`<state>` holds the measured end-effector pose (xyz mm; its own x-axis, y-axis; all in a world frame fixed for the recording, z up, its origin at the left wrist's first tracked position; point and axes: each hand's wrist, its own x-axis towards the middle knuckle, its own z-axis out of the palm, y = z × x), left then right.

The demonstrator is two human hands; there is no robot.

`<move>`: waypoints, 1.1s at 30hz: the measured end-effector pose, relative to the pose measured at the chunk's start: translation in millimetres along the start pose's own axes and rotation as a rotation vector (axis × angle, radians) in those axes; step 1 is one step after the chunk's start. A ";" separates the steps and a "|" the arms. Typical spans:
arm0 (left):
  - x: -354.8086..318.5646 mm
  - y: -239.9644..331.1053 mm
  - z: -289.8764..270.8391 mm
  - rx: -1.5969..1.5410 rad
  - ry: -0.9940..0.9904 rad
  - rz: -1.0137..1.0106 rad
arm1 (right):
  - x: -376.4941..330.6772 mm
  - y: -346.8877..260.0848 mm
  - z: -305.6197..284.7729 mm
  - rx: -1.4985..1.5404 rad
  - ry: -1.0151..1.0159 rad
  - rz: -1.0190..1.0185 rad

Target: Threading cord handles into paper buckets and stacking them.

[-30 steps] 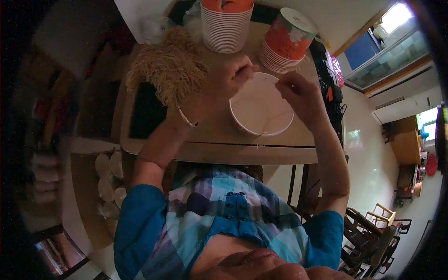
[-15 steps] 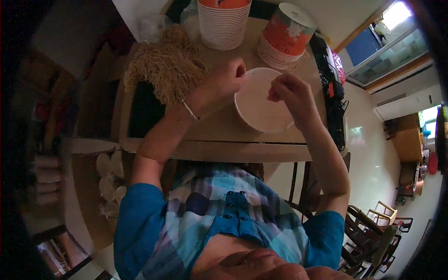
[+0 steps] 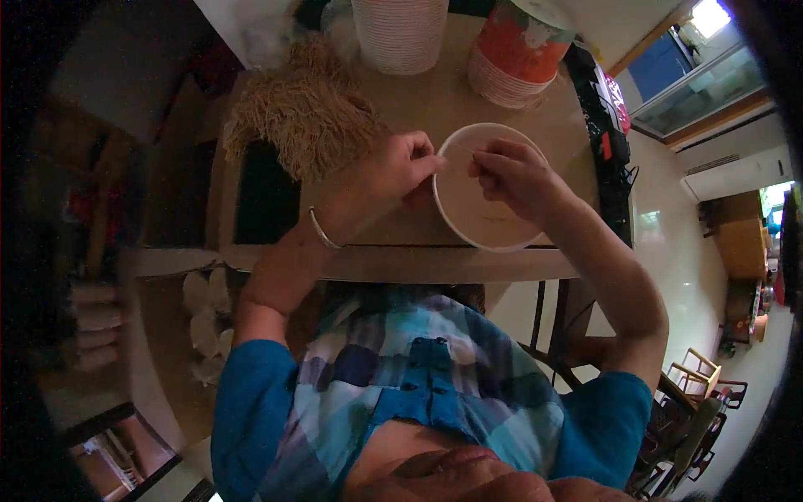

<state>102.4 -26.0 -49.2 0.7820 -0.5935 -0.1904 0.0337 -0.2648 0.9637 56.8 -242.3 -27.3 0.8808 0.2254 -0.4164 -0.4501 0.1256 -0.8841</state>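
The room's left side (image 3: 109,192) is lost in gloom; a tan tabletop (image 3: 418,105) spans the middle. There, a bundle of tan strands (image 3: 305,117) trails its ends toward the person, near a tub stack (image 3: 401,38) cropped above. The left hand (image 3: 410,163), thumb and fingers together, is just beside a round white-rimmed tub (image 3: 462,205) — mouth up. Over that mouth, the right hand (image 3: 514,180) presses its fingertips together — I cannot tell whether either pinches anything. Behind stand upturned orange tubs (image 3: 519,50); rightward, pale floor (image 3: 669,268) and chairs (image 3: 696,435).
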 end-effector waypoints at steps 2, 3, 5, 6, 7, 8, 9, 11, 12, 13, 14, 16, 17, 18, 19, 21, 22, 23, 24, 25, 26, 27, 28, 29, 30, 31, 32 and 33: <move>-7.2 8.1 4.1 -0.109 0.034 -0.036 | -0.5 -2.2 0.9 0.027 0.022 0.030; -10.6 9.1 5.3 -0.109 0.032 -0.043 | -2.1 -2.3 2.0 0.046 0.044 0.056; -14.7 9.6 7.3 -0.125 0.044 -0.019 | -4.8 0.1 4.3 0.042 0.043 0.080; -14.8 8.7 8.1 -0.124 0.037 -0.024 | -5.6 1.9 4.2 0.033 0.045 0.098; -14.9 7.5 7.9 -0.143 0.023 -0.028 | -5.1 3.8 3.9 0.039 0.049 0.100; -14.4 6.4 7.5 -0.162 0.009 -0.031 | -4.4 5.9 3.8 0.049 0.031 0.094; -13.7 5.0 7.1 -0.160 0.003 -0.035 | -4.2 7.4 4.1 0.060 0.013 0.087; -12.3 1.6 6.7 -0.199 -0.009 -0.042 | -2.3 9.2 3.0 0.048 0.008 0.093; -12.4 1.7 6.8 -0.197 -0.012 -0.047 | -0.7 10.4 2.3 0.031 -0.001 0.099; -13.8 2.7 7.3 -0.222 -0.011 -0.043 | 0.4 11.7 2.0 0.037 0.000 0.100; -14.9 3.8 7.5 -0.248 -0.009 -0.040 | 1.5 12.9 1.8 0.032 0.009 0.103; -15.1 5.2 6.9 -0.244 -0.014 -0.054 | 3.2 14.8 1.7 0.030 0.019 0.105; -15.4 6.0 6.5 -0.242 -0.015 -0.064 | 3.3 15.4 2.2 0.058 0.017 0.100; -16.7 7.6 5.7 -0.240 -0.017 -0.066 | 3.2 15.4 2.6 0.086 0.015 0.094; -18.3 9.1 4.9 -0.219 -0.029 -0.059 | 3.1 15.1 2.3 0.088 0.015 0.094; -18.4 9.5 3.6 -0.197 -0.042 -0.053 | 2.4 13.3 2.8 0.087 -0.022 0.100; -18.2 8.5 3.0 -0.224 -0.035 -0.052 | 1.5 11.9 4.1 0.089 -0.023 0.101; -18.1 7.8 2.3 -0.252 -0.028 -0.050 | 0.3 10.3 5.8 0.113 -0.005 0.095; -18.0 7.3 1.9 -0.252 -0.027 -0.052 | -0.6 9.2 6.9 0.137 0.013 0.088; -18.3 6.8 1.4 -0.269 -0.030 -0.052 | -1.3 8.1 8.7 0.137 0.011 0.089; -18.7 6.3 1.0 -0.287 -0.033 -0.053 | -1.9 7.1 10.7 0.116 0.027 0.088; -18.8 6.0 0.9 -0.286 -0.034 -0.053 | -2.5 6.7 11.7 0.095 0.045 0.087; -19.1 5.8 1.0 -0.285 -0.020 -0.056 | -2.6 7.7 10.4 0.096 0.046 0.086; -19.4 5.9 0.9 -0.284 -0.006 -0.058 | -2.5 9.5 8.1 0.136 0.023 0.102; -19.4 5.8 0.3 -0.283 -0.006 -0.058 | -2.3 10.8 6.9 0.175 0.001 0.117; -19.5 5.9 -0.4 -0.271 -0.016 -0.050 | -3.2 10.3 7.2 0.176 0.001 0.116; -19.5 6.3 -0.8 -0.260 -0.026 -0.042 | -5.2 8.8 7.9 0.162 -0.006 0.122; -19.9 7.5 -0.8 -0.258 -0.025 -0.041 | -7.1 6.9 8.8 0.147 -0.013 0.129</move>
<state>87.6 -15.5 -38.1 0.7611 -0.6057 -0.2322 0.2258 -0.0882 0.9702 46.1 -234.5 -28.7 0.8130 0.2611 -0.5205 -0.5765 0.2349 -0.7826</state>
